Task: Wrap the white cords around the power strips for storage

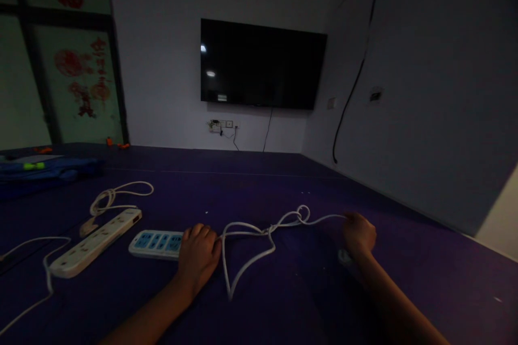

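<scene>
My left hand (199,250) is wrapped over the right end of a white power strip (137,252) with blue socket faces, covering that end. From there its white cord (249,230) runs to the right in loose, tangled loops, with a small loop near its far part. My right hand (359,234) is closed on the cord, which is drawn fairly straight beside the fingers. Just under that hand a pale piece (345,256), perhaps the plug, is partly hidden by the wrist.
A longer white power strip (97,243) lies at the left, its coiled cord (106,199) behind it. Another thin white cable (47,275) trails at far left. Blue cloth (60,168) lies farther back on the purple surface (259,312). A black cable (351,97) hangs along the right wall.
</scene>
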The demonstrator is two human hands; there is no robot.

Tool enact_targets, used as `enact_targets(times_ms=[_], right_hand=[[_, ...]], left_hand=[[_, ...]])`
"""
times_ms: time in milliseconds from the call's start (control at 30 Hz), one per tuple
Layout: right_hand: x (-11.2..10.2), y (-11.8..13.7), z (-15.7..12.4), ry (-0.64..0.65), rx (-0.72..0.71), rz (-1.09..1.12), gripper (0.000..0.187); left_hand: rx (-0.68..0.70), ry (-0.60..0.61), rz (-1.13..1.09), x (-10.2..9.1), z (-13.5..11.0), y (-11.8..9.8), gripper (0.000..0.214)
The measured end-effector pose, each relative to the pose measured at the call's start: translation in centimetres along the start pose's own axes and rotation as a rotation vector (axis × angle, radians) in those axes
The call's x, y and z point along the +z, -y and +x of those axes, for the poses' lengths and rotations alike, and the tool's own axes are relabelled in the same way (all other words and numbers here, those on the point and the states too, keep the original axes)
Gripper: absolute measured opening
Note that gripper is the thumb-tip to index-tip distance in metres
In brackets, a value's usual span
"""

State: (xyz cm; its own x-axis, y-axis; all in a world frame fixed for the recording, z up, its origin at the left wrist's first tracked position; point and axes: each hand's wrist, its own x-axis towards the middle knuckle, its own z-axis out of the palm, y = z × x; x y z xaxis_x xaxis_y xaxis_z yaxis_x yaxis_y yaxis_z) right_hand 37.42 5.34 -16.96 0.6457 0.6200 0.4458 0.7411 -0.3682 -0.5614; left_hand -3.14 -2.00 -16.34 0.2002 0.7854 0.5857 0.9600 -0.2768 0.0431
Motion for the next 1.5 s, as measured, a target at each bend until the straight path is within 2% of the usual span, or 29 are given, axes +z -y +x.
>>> enact_targets(times_ms=[133,300,633,733,867,967,1167,1233,1333,1433,1500], right_hand=[[-0.5,-0.9,0.7,-0.028,0.027,-0.023,0.040],[-0.9,-1.7,1.1,-0.037,0.056,-0.032,0.039],[-0.1,-2.5,1.8,0.217,-0.012,-0.094,0.024],[-0.1,-2.5,1.9,0.247,-0.071,-0.107,0.025],[-0.2,-1.3,1.9,0.268,-0.215,-0.106,0.028],[-0.2,0.3,1.7,0.333,-0.361,-0.068,0.026],[0.0,3.2,-0.6,0.639,-0.689,0.100,0.026],[0.0,3.9,-1.4,0.630,-0.688,0.154,0.027],[-0.5,4.7,-2.1,0.537,-0.669,0.156,0.025],[-1.4,5.6,-2.6,0.484,-0.715,0.147,0.022],[-2.0,6.4,-3.0,0.474,-0.742,0.219,0.026]], left_hand=[[-0.026,-0.082,0.007,-0.2,0.1,-0.2,0.028],[-0.021,-0.088,-0.016,0.2,0.4,-0.1,0.027],[0.029,0.020,-0.049,1.0,-0.1,0.0,0.023],[0.043,0.029,-0.081,1.1,-0.1,0.0,0.021],[0.035,0.040,-0.097,1.4,-0.2,0.1,0.021],[0.040,0.038,-0.105,1.6,-0.2,0.2,0.020],[0.051,0.085,-0.106,1.4,-0.2,0.1,0.021],[0.047,0.095,-0.102,1.3,-0.2,0.0,0.022],[0.049,0.101,-0.109,1.2,-0.2,0.0,0.019],[0.051,0.095,-0.128,1.2,-0.2,-0.1,0.012],[0.059,0.091,-0.141,1.2,-0.2,-0.1,0.010]])
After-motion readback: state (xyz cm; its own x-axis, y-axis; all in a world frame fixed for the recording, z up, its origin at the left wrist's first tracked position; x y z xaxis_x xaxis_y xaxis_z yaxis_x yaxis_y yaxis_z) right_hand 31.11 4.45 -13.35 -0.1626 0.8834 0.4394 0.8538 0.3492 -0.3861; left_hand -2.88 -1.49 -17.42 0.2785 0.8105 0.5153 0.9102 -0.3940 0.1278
